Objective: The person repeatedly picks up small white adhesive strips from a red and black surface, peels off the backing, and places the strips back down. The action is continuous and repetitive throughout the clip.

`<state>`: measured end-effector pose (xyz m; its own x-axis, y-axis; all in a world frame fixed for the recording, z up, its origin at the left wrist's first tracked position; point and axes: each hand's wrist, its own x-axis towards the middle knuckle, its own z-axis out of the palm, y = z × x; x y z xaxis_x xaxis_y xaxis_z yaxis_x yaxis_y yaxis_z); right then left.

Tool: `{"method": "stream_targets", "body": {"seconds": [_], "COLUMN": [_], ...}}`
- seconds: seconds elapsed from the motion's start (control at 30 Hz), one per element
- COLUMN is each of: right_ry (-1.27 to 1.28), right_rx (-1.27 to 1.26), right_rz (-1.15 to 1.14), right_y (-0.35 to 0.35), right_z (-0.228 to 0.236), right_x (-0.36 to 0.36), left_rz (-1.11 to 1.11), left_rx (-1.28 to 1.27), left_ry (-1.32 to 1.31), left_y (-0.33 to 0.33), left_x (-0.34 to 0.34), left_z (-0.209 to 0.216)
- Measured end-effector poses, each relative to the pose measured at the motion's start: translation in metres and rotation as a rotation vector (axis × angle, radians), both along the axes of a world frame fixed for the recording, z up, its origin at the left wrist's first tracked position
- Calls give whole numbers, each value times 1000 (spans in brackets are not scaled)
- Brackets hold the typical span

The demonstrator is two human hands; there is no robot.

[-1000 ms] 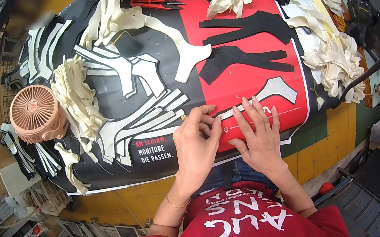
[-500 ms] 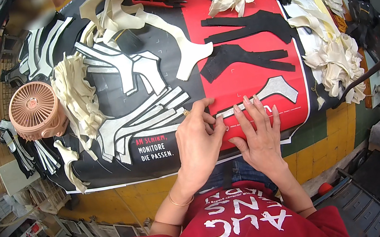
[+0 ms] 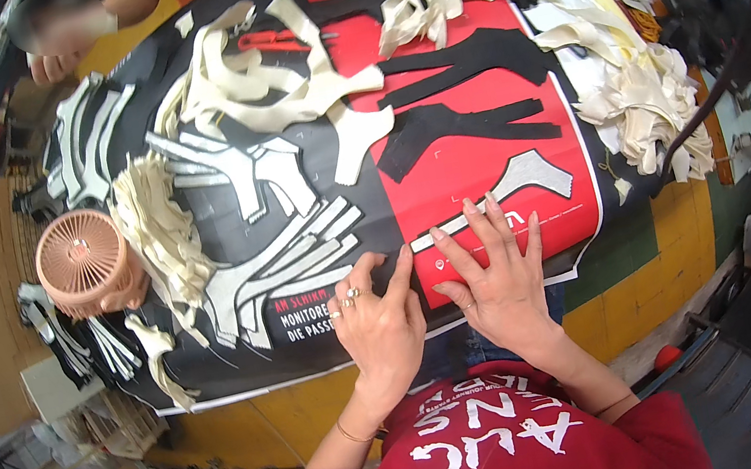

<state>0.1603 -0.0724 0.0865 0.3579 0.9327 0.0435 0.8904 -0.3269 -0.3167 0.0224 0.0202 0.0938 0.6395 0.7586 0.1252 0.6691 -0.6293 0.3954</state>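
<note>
Spread wide, the right hand [image 3: 505, 297] seemingly flattens the black-edged white flared fabric strip [image 3: 534, 175] beneath, the left hand [image 3: 384, 328] loosely uncurled beside.

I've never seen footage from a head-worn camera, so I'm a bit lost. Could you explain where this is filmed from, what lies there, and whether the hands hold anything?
There is no machine: a person works bare-handed. A wide fisheye camera on their head looks down, so straight edges look curved.

The right hand has its fingers spread over a white, dark-edged flat piece with a flared end. The left hand has a fingertip at its narrow end; whether it pinches or just touches is unclear.

The piece lies on a black-and-red printed sheet. Around it are forked black flat pieces, a heap of cream fabric-like strips and a round peach-pink fan.
</note>
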Motion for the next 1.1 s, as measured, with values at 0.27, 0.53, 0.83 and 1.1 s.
{"method": "stream_targets", "body": {"seconds": [0.27, 0.53, 0.83, 1.1], "right_ry": [113, -26, -26, 311], "right_rx": [117, 19, 353, 287], "right_rz": [-24, -202, -209, -282], "right_y": [-6, -22, -40, -31], "right_z": [10, -6, -9, 14], "right_x": [4, 58, 57, 61], "left_rz": [-92, -364, -230, -263], "left_rx": [75, -11, -98, -190], "left_ry": [-236, 118, -353, -389], "left_y": [0, -8, -21, -19], "left_x": [21, 94, 77, 73], "left_z": [5, -15, -31, -28]}}
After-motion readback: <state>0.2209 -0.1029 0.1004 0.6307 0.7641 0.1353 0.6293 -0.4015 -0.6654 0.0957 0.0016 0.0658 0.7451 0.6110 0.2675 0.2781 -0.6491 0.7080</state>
